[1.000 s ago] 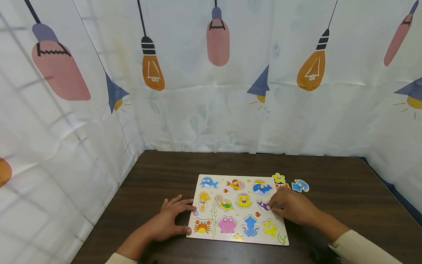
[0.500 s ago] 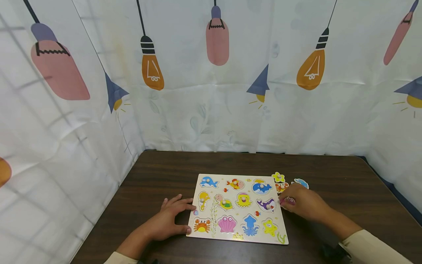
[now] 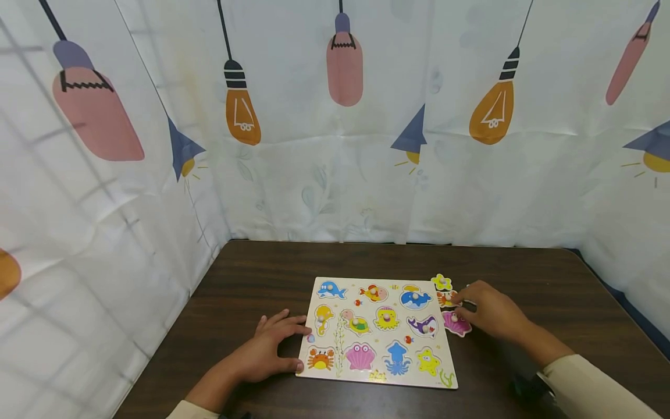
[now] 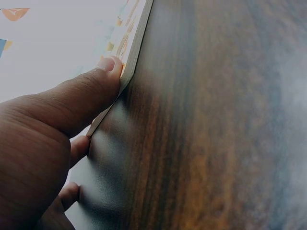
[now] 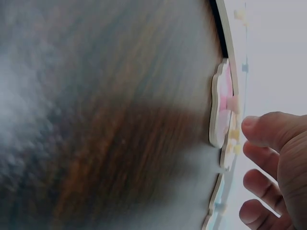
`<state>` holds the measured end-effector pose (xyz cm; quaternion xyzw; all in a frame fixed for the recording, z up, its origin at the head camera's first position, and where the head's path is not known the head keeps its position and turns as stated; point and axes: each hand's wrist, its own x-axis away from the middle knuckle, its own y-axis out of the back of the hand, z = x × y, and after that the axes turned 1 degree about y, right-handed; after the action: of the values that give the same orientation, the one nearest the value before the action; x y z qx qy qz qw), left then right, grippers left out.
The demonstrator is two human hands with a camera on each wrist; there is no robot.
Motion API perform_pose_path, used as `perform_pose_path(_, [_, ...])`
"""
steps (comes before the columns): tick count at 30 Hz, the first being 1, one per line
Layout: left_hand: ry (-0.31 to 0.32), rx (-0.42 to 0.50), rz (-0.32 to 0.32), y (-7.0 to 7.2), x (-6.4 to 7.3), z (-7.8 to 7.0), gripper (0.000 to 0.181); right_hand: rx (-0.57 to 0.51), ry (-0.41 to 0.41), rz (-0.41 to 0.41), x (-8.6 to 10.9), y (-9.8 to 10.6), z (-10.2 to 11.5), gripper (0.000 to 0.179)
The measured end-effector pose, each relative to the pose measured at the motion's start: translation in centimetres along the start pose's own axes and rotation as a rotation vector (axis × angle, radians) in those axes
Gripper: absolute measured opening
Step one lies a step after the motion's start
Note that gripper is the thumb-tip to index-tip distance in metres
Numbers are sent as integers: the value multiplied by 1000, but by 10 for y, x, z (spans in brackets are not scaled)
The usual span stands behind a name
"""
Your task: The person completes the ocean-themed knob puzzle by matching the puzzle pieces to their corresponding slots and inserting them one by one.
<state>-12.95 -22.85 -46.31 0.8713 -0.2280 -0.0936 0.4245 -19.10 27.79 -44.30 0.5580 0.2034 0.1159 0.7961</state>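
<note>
A wooden peg puzzle board (image 3: 353, 284) with sea animals lies flat on the table. At its left edge my left hand (image 3: 269, 348) rests with fingers spread, the thumb (image 4: 109, 67) touching the edge near the front corner. The pink shell piece (image 3: 457, 323) lies just right of the board, its peg (image 5: 233, 104) upward. My right hand (image 3: 494, 314) is over the loose pieces, thumb and fingers apart with nothing between them. Its index fingertip is right at the orange crab piece (image 3: 446, 299). A blue piece (image 5: 217, 201) is mostly hidden behind this hand in the head view.
A yellow star-shaped piece (image 3: 442, 283) lies at the board's far right corner, behind the crab piece. The dark wooden table (image 3: 272, 262) ends at a patterned white curtain (image 3: 293, 192) at the back and left.
My right hand moved right from the board's purple whale, held the pink shell piece, and let it go on the table. It then moved slightly away toward the crab piece. My left hand stayed still.
</note>
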Motion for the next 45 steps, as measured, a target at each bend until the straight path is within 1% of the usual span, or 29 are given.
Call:
perform_pose_path(3, [-3, 2, -1, 0, 0, 0, 59, -4, -7, -1, -3, -1, -3, 14])
perform_pose_path(10, [0, 2, 0, 0, 0, 1, 60, 13, 17, -23, -10, -5, -8, 14])
perform_pose_path(16, [3, 0, -2, -1, 0, 1, 60, 8, 27, -6, -16, -7, -9, 14])
perform_pose_path(24, [17, -17, 1, -2, 0, 2, 61, 10, -22, 21, -21, -12, -10, 10])
perform_pose_path(34, [16, -19, 0, -1, 1, 1, 61, 32, -63, 39, -20, -10, -8, 9])
perform_pose_path(41, [13, -8, -2, -1, 1, 1, 61, 6, -87, 2, -17, -3, -8, 9])
perform_pose_path(45, [12, -10, -2, -1, 1, 1, 60, -10, -65, -10, -15, 1, -3, 9])
